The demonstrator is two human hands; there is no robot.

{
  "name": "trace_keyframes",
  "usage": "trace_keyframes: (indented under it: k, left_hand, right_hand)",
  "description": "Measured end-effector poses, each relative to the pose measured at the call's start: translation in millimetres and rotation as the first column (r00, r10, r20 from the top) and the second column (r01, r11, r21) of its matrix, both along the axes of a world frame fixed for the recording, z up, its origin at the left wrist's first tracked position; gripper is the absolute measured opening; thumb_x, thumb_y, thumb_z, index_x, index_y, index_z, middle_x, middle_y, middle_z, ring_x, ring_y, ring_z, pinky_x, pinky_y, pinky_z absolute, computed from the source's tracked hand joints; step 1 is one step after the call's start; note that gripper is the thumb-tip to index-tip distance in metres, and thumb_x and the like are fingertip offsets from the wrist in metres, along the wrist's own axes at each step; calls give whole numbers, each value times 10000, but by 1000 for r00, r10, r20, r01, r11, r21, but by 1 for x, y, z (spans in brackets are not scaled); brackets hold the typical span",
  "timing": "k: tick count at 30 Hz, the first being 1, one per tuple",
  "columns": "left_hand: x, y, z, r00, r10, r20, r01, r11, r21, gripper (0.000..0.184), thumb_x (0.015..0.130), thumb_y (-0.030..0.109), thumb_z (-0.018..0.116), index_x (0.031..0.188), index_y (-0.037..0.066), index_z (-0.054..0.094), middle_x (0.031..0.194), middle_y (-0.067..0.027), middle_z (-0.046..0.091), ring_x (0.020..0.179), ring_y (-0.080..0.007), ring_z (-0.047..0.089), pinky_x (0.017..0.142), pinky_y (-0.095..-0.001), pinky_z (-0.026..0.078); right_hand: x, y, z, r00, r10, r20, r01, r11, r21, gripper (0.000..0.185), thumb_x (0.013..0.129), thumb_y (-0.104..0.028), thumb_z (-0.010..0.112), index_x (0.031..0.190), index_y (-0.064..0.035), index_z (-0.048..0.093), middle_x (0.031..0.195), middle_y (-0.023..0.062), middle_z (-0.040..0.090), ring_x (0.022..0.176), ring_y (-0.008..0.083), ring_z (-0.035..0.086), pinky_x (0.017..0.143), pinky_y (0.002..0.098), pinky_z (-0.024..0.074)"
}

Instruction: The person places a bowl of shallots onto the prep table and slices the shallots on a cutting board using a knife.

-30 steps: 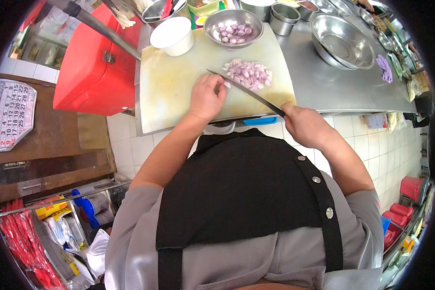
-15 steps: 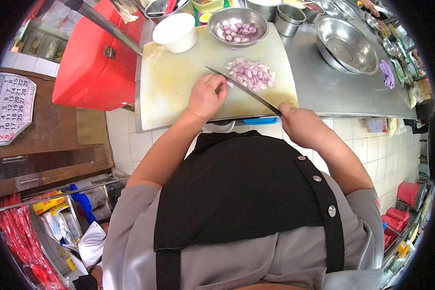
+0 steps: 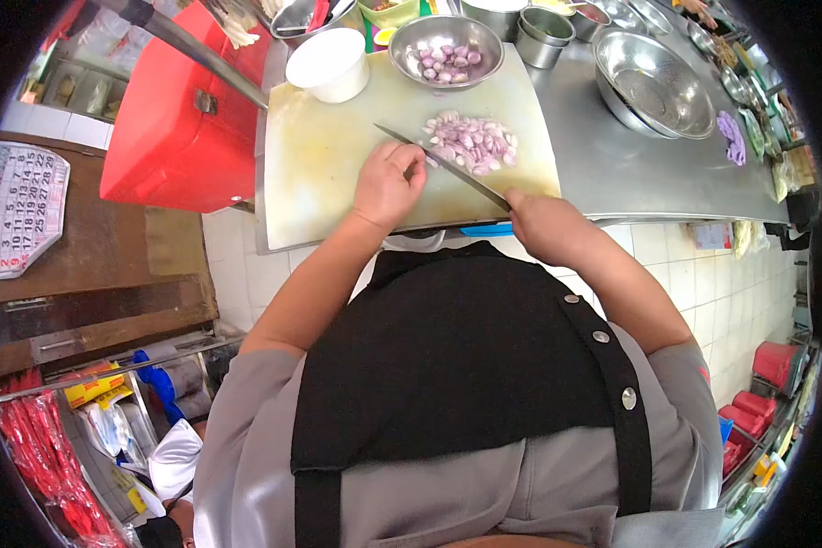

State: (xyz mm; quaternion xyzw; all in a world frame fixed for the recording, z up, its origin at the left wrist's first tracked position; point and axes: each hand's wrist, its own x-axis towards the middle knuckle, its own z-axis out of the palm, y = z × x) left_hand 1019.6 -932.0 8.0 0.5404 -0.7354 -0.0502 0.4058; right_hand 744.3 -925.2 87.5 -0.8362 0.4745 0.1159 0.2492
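Observation:
My right hand is closed round the handle of a long kitchen knife, whose blade slants up and left across a pale cutting board. Beside the blade, my left hand has its fingers curled and pressed together; whatever they hold is hidden. A small purple piece of shallot lies by the blade near those fingertips. Past the knife is a pile of sliced shallots. At the board's far edge stands a steel bowl with several whole peeled shallots in it.
A white tub stands on the board's far left corner. To the right, a large perforated steel bowl sits on the steel counter, near a purple cloth. A red cooler box and a metal pole are at the left.
My right hand and the knife have shifted slightly left and toward my left hand. My left hand has barely moved, and the shallot pile looks the same.

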Motion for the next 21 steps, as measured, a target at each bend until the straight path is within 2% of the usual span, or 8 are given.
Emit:
trace_keyframes:
  k: [4,7,10,13,16,19,21]
  left_hand:
    - [1,0,1,1000,-6,7,6,1000,-19,127,777,31,733,872,98,680,844,-97,663,834,-332,645,756,-441,542]
    - [1,-1,-3,1000,3,-2,-3,999,-34,128,777,29,736,872,97,681,844,-93,668,837,-329,647,760,-444,542]
    - [1,-1,-2,1000,5,4,-5,1000,-9,126,779,33,739,873,96,682,843,-90,672,841,-327,650,765,-449,543]
    - [2,-1,-2,1000,-8,4,8,1000,24,124,783,35,740,875,97,684,840,-88,672,843,-328,651,766,-452,542]
    - [2,-2,-5,1000,0,-9,0,1000,-5,124,783,34,741,875,97,685,836,-89,674,844,-329,653,764,-448,542]
    - [0,0,-2,1000,21,10,-21,1000,0,104,802,40,749,885,81,703,847,-106,686,841,-313,671,766,-415,550]
    - [0,0,-1,1000,12,2,-12,1000,12,116,788,34,743,876,89,691,838,-94,679,844,-324,661,766,-434,546]
  right_hand:
    - [-14,5,16,991,36,127,-30,998,-49,198,1043,-173,508,1147,-9,546,942,278,703,920,481,679,829,574,526]
    - [-10,8,8,998,6,64,-5,1000,-26,219,1003,-95,478,1180,-7,573,943,269,716,946,470,696,845,553,537]
    - [4,-1,-6,999,-4,46,3,1000,13,231,1009,-129,502,1194,-10,575,955,256,721,948,467,693,849,549,539]
    - [-4,-1,10,997,17,70,-17,1000,-3,243,1010,-130,496,1208,-11,573,952,267,718,945,467,697,848,555,538]
    - [-21,12,7,981,62,183,-36,990,-138,248,1010,-125,481,1206,-11,581,944,274,715,939,467,697,847,556,536]
    - [-6,7,-9,996,6,94,-5,1000,-5,243,1012,-134,488,1193,-10,593,944,275,713,939,470,694,845,558,533]
    - [4,1,-5,999,0,49,-1,1000,16,226,1018,-145,490,1166,-11,596,952,273,714,941,470,694,847,560,534]
